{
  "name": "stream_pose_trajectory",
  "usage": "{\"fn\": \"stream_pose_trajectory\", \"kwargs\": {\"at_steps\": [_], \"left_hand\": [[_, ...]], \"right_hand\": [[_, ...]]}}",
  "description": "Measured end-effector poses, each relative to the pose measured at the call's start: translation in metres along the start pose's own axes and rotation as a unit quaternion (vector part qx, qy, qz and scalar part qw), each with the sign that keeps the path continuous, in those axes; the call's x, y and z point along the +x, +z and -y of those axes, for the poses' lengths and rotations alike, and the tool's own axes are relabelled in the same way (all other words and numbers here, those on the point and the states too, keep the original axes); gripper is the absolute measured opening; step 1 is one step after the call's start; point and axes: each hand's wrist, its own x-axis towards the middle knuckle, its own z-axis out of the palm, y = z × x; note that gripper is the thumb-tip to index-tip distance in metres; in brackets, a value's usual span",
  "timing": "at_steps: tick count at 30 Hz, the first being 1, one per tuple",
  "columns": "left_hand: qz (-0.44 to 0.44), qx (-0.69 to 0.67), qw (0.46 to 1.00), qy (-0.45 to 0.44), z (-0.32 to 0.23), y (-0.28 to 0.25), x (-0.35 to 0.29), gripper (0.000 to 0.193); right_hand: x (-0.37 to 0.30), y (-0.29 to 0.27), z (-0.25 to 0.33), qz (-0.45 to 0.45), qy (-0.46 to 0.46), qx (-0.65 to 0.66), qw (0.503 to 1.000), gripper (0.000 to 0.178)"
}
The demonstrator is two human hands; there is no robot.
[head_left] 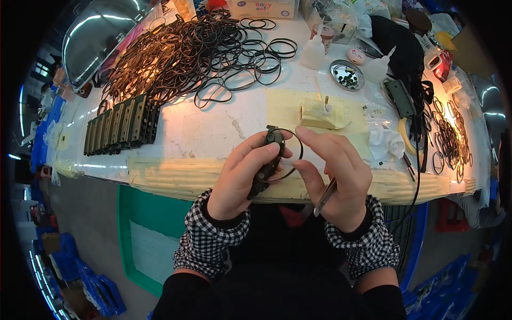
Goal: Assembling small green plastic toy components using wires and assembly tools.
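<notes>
My left hand (232,178) is closed around a dark green, elongated housing (260,175) with round details on its face. A thin black rubber ring (302,152) loops around part of the housing and stands out to its right. Close beside the ring is my right hand (344,178), its thumb and index finger apart at the ring's edge; whether they touch it I cannot tell. A slim metal tool (325,197), perhaps tweezers, is tucked in the right palm under the curled fingers. Both hands are above the table's padded front edge.
A heap of black rubber rings (186,53) covers the back left, with a row of green housings (120,125) before it. A yellow taped block (320,114), metal dish (346,74), white squeeze bottle (313,52) and black cable (419,170) are right. Below stands a green bin (125,234).
</notes>
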Motion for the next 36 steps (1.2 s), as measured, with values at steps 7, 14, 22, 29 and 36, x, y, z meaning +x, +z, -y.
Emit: {"fn": "stream_pose_trajectory", "kwargs": {"at_steps": [7,14,22,29,36], "left_hand": [[-0.059,0.065,0.996,0.031,0.001,0.007,0.001,0.046],[-0.043,0.074,0.995,0.044,0.004,0.006,0.003,0.036],[-0.005,0.153,0.988,0.032,0.003,0.009,-0.001,0.03],[0.025,0.113,0.993,0.006,0.001,0.007,-0.003,0.036],[0.012,0.135,0.991,0.011,0.007,0.009,-0.003,0.032]], "right_hand": [[-0.006,0.01,-0.006,0.073,-0.148,-0.114,0.98,0.033],[-0.003,-0.002,0.003,0.108,-0.046,0.07,0.991,0.029],[0.014,-0.002,-0.011,0.047,-0.048,0.017,0.998,0.03],[0.016,0.002,-0.018,0.035,-0.039,0.047,0.998,0.018],[0.01,0.002,-0.008,0.04,0.042,0.048,0.997,0.014]]}}
